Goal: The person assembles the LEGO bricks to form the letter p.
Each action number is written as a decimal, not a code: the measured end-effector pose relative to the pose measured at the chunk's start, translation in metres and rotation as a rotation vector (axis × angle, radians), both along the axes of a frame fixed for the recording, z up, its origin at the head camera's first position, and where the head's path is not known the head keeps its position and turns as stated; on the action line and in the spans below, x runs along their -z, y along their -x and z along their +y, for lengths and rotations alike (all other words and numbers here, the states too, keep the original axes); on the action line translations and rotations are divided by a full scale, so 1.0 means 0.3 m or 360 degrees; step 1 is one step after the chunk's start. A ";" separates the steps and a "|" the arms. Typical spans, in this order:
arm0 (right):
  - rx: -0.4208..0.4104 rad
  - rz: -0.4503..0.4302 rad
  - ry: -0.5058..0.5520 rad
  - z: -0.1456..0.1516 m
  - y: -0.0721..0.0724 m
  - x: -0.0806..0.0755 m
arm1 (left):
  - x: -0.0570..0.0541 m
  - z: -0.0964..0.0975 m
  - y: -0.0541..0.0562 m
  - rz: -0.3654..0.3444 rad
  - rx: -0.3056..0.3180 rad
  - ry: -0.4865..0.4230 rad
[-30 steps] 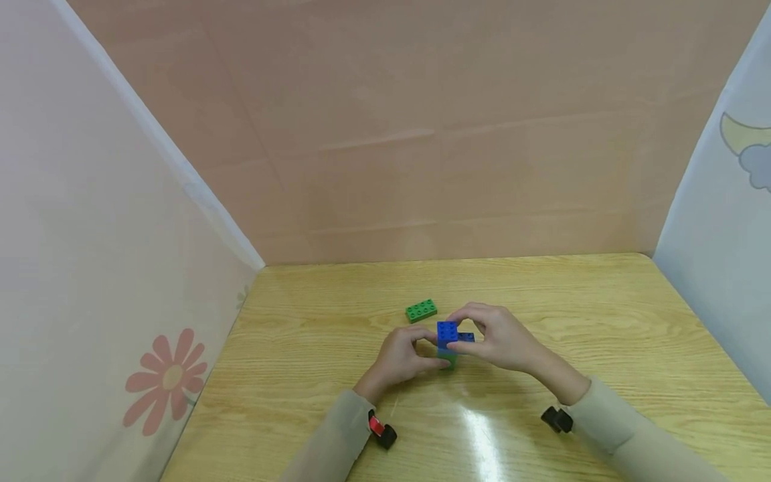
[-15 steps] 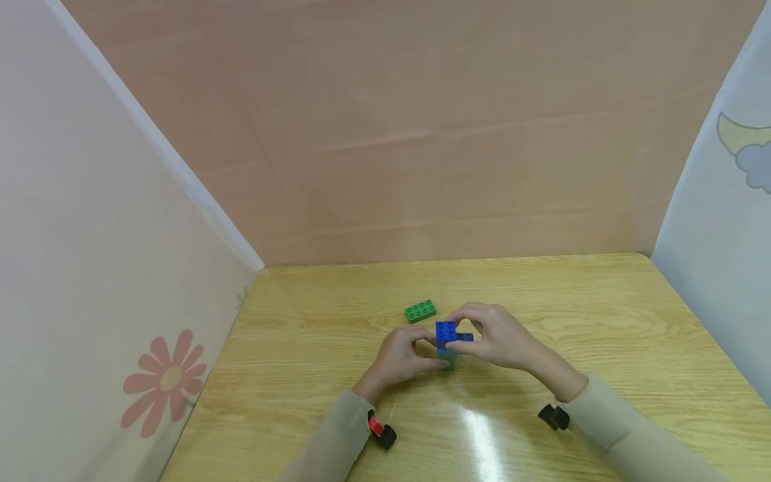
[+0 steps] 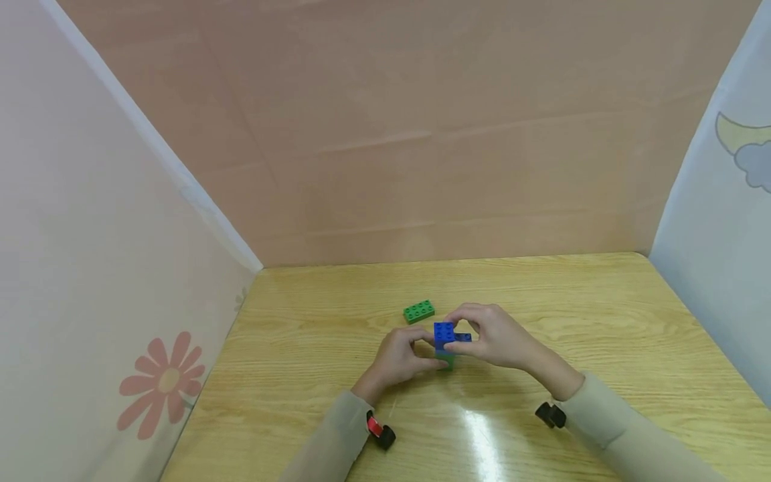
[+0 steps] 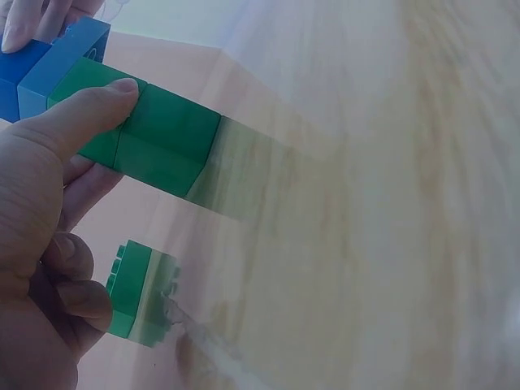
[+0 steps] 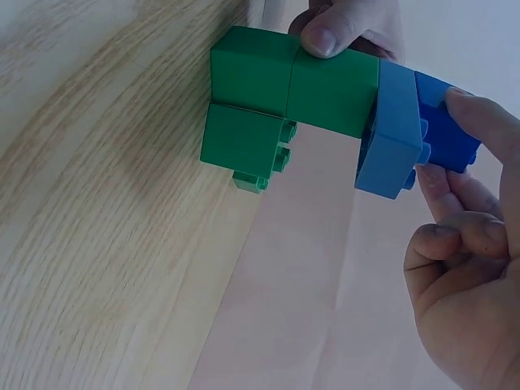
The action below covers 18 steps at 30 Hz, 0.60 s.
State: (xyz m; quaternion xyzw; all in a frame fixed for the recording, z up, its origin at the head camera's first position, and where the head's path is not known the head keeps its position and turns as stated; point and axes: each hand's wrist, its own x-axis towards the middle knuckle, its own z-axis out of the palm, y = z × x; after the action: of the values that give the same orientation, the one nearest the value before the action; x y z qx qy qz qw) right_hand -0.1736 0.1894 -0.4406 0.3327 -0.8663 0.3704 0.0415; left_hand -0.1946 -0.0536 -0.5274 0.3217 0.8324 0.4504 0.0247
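Note:
A stack of toy building bricks stands on the table between both hands. At its bottom are green bricks [image 5: 333,91], two high, with another green brick [image 5: 240,142] low at the side. Above them a lighter blue brick [image 5: 390,134] juts out to one side, and a darker blue brick [image 3: 444,331] tops the stack. My left hand [image 3: 400,356] pinches the upper green brick, thumb flat on its near face. With thumb and fingers, my right hand [image 3: 501,337] grips the top blue brick; its other fingers are curled beneath.
A loose green brick [image 3: 419,311], studs up, lies just behind the stack on the wooden table [image 3: 313,314]. A beige cloth wall [image 3: 458,134] rises at the table's back edge, with pale printed side panels left and right.
Both hands keep their hold on the stack. The whole scene shifts only very slightly left in the head view.

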 end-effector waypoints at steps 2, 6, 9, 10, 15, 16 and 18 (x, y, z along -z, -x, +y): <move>-0.0003 0.0000 0.0001 -0.001 -0.001 -0.002 | -0.001 -0.001 0.000 -0.0008 -0.0003 0.0001; 0.0022 0.0013 0.0012 -0.001 -0.003 0.000 | 0.000 -0.001 -0.001 -0.0018 -0.0002 -0.0003; 0.0027 0.0027 0.0015 0.000 -0.005 0.002 | 0.002 0.001 -0.001 -0.0010 -0.0002 -0.0001; 0.0028 0.0031 0.0006 0.001 -0.006 0.002 | 0.002 0.001 -0.001 -0.0007 -0.0004 0.0001; 0.0038 0.0041 -0.0050 0.010 -0.008 0.007 | -0.005 0.005 -0.007 0.0012 -0.0014 0.0014; 0.0035 0.0042 -0.0054 0.013 -0.009 0.008 | -0.006 0.006 -0.008 0.0012 -0.0016 0.0014; 0.0028 0.0030 -0.0048 0.020 -0.011 0.011 | -0.007 0.010 -0.010 0.0013 -0.0019 0.0015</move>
State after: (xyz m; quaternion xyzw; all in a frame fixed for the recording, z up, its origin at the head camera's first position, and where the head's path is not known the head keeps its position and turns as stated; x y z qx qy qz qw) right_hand -0.1703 0.1955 -0.4438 0.3291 -0.8743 0.3537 0.0479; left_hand -0.1915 -0.0504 -0.5252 0.3185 0.8366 0.4453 0.0202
